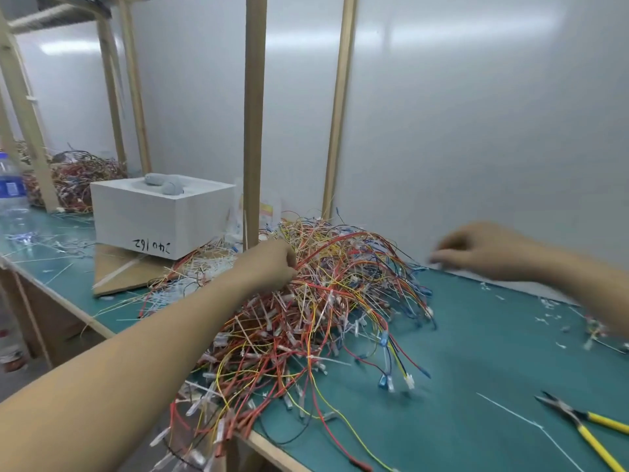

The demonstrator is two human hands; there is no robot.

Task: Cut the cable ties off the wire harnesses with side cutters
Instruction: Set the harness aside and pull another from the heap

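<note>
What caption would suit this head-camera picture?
Left hand grips the tangled wire pile; right hand hovers beside it; yellow-handled side cutters lie untouched.

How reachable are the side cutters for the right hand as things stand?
Probably yes. The side cutters lie bare on the green mat, clear of the wire harnesses that the left hand grips. The right hand is off by the wall, blurred, so whether it is free is unclear.
</note>
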